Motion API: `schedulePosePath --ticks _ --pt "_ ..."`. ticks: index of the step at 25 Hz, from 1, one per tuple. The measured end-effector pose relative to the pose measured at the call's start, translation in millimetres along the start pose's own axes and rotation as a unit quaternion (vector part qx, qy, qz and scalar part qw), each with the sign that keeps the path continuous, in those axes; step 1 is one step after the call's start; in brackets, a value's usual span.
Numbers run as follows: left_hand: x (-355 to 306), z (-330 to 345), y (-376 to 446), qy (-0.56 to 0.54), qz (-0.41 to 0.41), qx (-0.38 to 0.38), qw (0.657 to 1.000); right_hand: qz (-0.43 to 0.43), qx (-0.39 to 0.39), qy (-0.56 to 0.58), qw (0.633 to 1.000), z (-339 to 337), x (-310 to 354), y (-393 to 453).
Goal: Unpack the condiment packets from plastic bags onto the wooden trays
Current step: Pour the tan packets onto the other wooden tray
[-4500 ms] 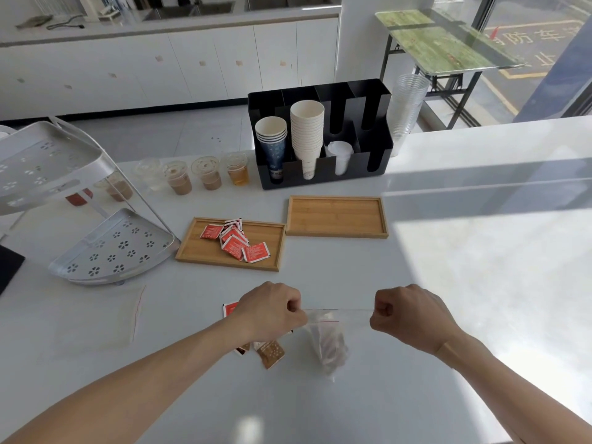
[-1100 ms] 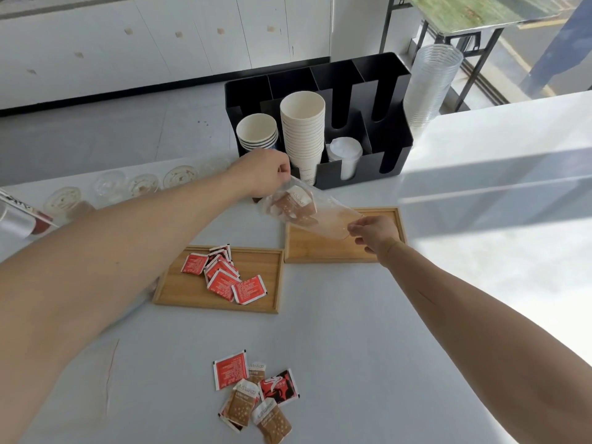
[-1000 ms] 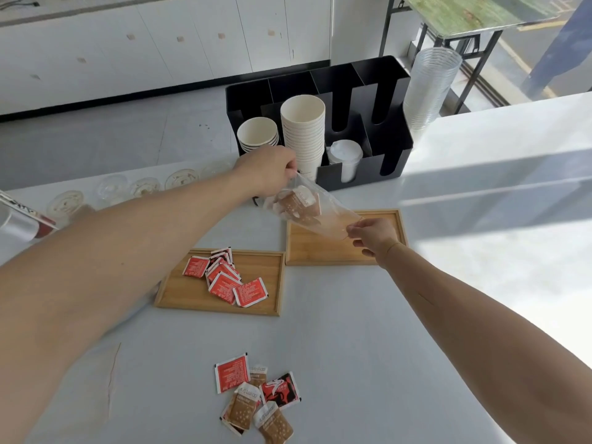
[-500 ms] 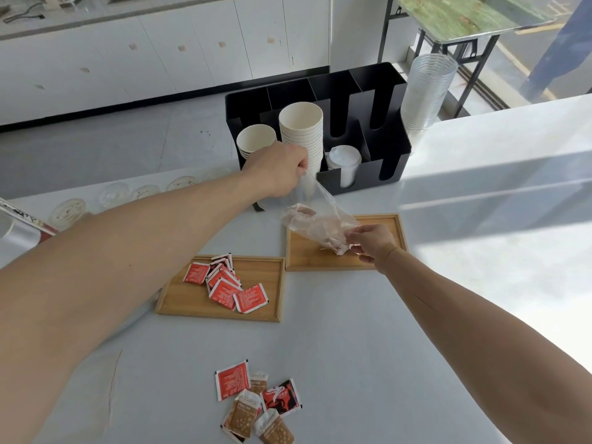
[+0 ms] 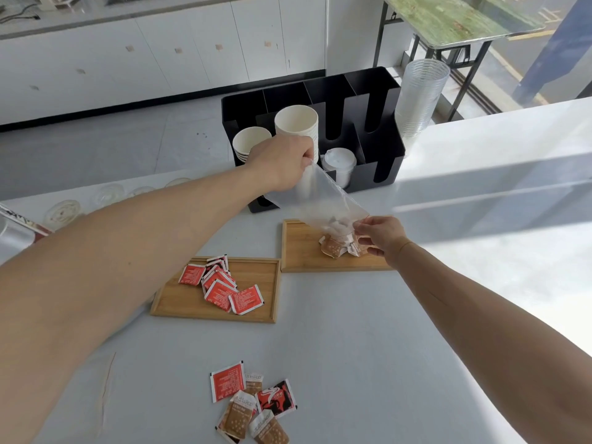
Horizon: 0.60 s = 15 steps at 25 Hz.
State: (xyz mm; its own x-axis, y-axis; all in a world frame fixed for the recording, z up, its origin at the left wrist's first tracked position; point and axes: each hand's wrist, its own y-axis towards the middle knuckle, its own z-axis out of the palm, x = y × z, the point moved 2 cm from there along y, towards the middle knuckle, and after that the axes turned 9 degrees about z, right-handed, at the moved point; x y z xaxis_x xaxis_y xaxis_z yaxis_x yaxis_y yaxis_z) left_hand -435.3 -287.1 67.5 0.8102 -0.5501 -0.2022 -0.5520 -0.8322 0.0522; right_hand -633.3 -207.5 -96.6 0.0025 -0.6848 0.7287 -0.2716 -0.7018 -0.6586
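Note:
My left hand point(image 5: 282, 161) pinches the raised bottom corner of a clear plastic bag point(image 5: 315, 200), which hangs tilted mouth-down over the right wooden tray point(image 5: 301, 254). My right hand point(image 5: 378, 235) grips the bag's lower open edge just above that tray. Brown and white condiment packets point(image 5: 336, 246) lie in a small heap on the tray under the bag mouth, some still inside it. The left wooden tray point(image 5: 256, 302) holds several red packets point(image 5: 224, 283).
A loose pile of red, brown and black packets point(image 5: 253, 405) lies on the white counter near me. Behind the trays stands a black cup organiser point(image 5: 374, 97) with paper cups point(image 5: 296, 123), beside a stack of clear cups point(image 5: 419, 94). Lidded drink cups point(image 5: 64, 209) line the far left.
The bag was carried from near me to the right tray, then tipped steeper as my left hand rose. The brown packets slid down and now spill onto the tray.

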Motion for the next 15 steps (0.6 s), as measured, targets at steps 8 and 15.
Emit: schedulePosePath --ticks 8,15 --pt "-8.9 -8.6 1.0 -0.005 0.005 -0.003 1.000 -0.014 0.001 0.020 1.000 -6.9 4.5 -8.7" --pt "-5.4 -15.4 -10.9 0.004 -0.002 -0.014 1.000 -0.017 0.015 0.025 0.999 2.8 1.9 -15.7"
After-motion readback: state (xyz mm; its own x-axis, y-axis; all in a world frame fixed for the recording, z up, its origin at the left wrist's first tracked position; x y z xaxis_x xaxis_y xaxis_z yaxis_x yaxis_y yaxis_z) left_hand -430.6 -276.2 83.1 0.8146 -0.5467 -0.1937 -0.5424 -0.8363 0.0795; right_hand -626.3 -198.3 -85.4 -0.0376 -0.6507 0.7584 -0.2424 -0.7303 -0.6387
